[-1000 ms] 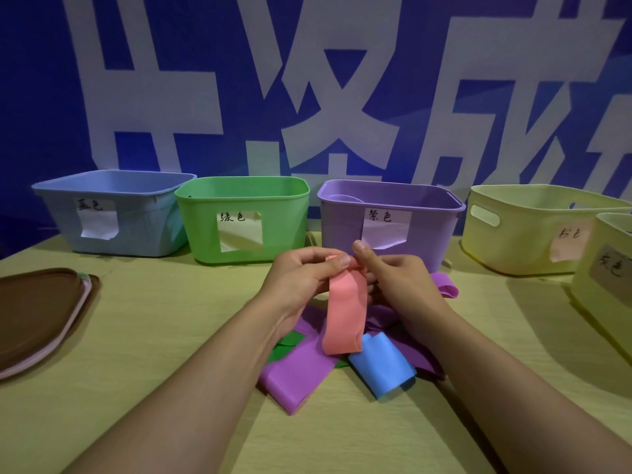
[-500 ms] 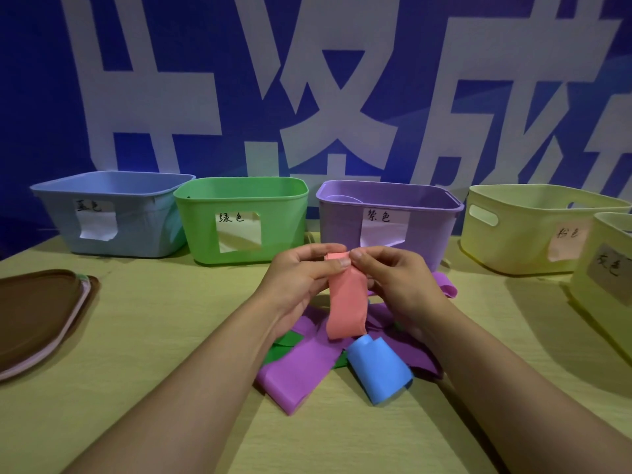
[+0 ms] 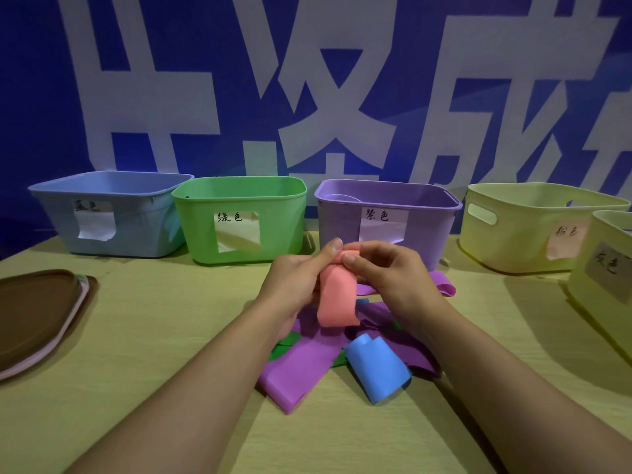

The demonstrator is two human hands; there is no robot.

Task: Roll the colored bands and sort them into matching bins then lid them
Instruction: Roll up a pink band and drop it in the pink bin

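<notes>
My left hand (image 3: 294, 285) and my right hand (image 3: 390, 275) both pinch the rolled top end of a pink band (image 3: 337, 299), held above the table; its loose tail hangs down. Under it lies a pile: purple bands (image 3: 297, 371), a blue band (image 3: 376, 371) curled at one end, and a bit of a green band (image 3: 284, 343). Along the back stand a blue bin (image 3: 136, 230), a green bin (image 3: 280, 227), a purple bin (image 3: 338, 227) and a pale yellow bin with a pink label (image 3: 513, 241).
Another pale yellow bin with a grey label (image 3: 602, 302) stands at the right edge. Stacked lids, a brown one on top (image 3: 37, 309), lie at the far left of the wooden table (image 3: 154, 354). A blue wall with white characters is behind the bins.
The roll at the top of the pink band has grown and the hanging tail has become shorter. The tail has lifted off the blue band. Both hands stay in place.
</notes>
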